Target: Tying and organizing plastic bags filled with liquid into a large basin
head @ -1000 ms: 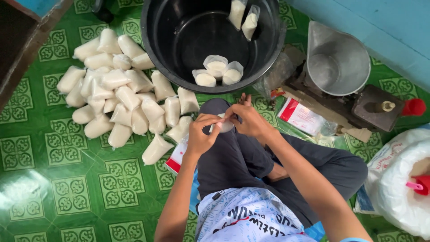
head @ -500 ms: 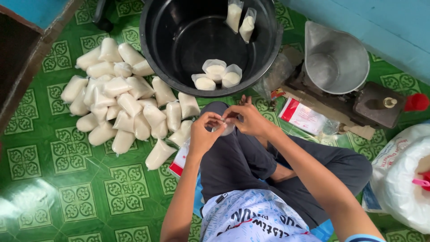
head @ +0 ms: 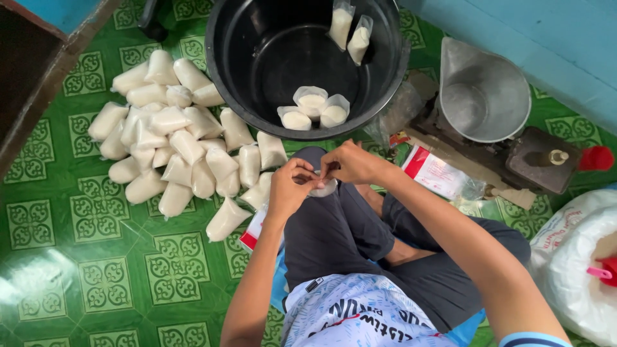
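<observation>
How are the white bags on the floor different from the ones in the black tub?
The floor bags form a big pile, lying flat. The tub bags are few: three on the bottom, two leaning upright against the black tub wall. All are small clear bags of white filling.

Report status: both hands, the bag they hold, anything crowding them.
Left hand and right hand pinch small clear bag over knee. Black tub ahead, filled bags piled left. Nothing blocking.
</observation>
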